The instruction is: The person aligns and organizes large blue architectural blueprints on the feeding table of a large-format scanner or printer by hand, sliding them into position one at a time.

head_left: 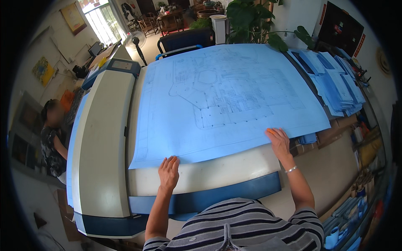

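Note:
A large blue drawing sheet (234, 138) with fine line plans lies across the pale bed of a wide-format machine. Its near edge runs in front of me, slightly curved. At that edge, towards the left corner, my left hand (169, 173) is closed, its fingertips over the paper. My right hand (279, 144) grips the same edge farther right; a bracelet circles that wrist. Both thumbs are mostly hidden. The machine's cream cover (104, 142) stands left of the sheet, and a dark blue front bar (209, 198) runs below it.
Stacks of folded blue sheets (335, 85) lie at the right. Rolled tubes (345, 213) fill the lower right. A person (52, 140) sits beyond the machine on the left. A dark chair (186, 43) and leafy plant (250, 21) stand past the far edge.

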Demonstrator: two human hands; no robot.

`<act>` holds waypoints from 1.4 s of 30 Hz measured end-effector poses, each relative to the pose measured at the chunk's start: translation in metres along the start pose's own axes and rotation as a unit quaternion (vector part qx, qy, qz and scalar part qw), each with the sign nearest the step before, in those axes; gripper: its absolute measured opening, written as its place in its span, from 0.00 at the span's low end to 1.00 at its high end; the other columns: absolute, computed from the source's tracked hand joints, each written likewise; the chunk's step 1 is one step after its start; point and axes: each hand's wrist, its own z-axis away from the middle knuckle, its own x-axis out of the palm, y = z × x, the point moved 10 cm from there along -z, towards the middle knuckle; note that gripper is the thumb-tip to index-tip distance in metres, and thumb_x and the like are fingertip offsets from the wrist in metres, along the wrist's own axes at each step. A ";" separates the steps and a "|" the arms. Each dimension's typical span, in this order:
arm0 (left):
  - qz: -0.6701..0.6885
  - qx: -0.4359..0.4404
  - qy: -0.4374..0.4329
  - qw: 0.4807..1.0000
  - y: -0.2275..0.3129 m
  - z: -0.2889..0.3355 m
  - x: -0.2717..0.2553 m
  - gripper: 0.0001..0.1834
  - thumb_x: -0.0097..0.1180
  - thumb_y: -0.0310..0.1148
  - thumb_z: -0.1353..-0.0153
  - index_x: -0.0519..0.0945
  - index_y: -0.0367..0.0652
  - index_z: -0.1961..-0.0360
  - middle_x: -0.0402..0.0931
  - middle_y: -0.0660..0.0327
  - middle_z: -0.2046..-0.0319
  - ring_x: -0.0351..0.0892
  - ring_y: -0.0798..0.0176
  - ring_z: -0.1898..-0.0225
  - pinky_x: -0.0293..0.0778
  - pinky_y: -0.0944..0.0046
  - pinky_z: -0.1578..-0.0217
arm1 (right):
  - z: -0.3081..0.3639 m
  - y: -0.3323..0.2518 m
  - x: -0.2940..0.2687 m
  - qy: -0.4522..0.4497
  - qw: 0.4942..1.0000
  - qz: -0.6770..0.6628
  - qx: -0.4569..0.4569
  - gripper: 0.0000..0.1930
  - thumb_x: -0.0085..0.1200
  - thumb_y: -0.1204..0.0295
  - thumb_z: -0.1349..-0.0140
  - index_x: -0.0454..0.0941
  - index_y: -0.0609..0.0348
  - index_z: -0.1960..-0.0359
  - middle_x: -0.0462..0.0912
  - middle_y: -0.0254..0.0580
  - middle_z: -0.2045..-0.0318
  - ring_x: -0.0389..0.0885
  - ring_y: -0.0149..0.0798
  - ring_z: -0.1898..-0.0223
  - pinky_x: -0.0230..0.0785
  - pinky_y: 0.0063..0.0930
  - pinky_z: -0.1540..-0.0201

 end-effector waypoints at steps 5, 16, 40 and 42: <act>-0.005 -0.064 -0.095 0.993 -0.006 0.059 -0.010 0.10 0.57 0.23 0.39 0.84 0.43 0.56 0.87 0.56 0.52 0.86 0.50 0.46 0.78 0.44 0.41 | 0.060 -0.020 0.006 -0.142 0.985 -0.089 0.046 0.22 0.52 0.83 0.39 0.86 0.48 0.46 0.86 0.37 0.41 0.79 0.49 0.35 0.63 0.53 0.27; 0.073 -0.217 -0.185 0.956 0.011 0.079 -0.029 0.17 0.54 0.23 0.35 0.82 0.38 0.46 0.82 0.47 0.41 0.79 0.43 0.36 0.70 0.41 0.32 | 0.070 -0.056 -0.039 -0.183 0.957 -0.202 0.102 0.22 0.55 0.79 0.38 0.82 0.56 0.41 0.80 0.43 0.34 0.73 0.53 0.29 0.53 0.62 0.23; -0.032 -0.232 -0.179 0.956 0.017 0.110 -0.023 0.17 0.60 0.44 0.28 0.85 0.37 0.59 0.86 0.48 0.50 0.83 0.45 0.44 0.67 0.36 0.33 | 0.106 -0.097 -0.028 -0.215 0.957 -0.164 0.105 0.21 0.66 0.57 0.34 0.83 0.58 0.46 0.87 0.48 0.47 0.82 0.53 0.41 0.53 0.66 0.26; 0.001 -0.292 -0.233 0.927 0.011 0.109 -0.018 0.18 0.60 0.45 0.28 0.84 0.37 0.58 0.84 0.48 0.46 0.82 0.43 0.42 0.66 0.35 0.33 | 0.105 -0.097 -0.029 -0.206 0.958 -0.170 0.105 0.21 0.65 0.58 0.34 0.83 0.57 0.45 0.87 0.48 0.47 0.82 0.53 0.41 0.53 0.66 0.26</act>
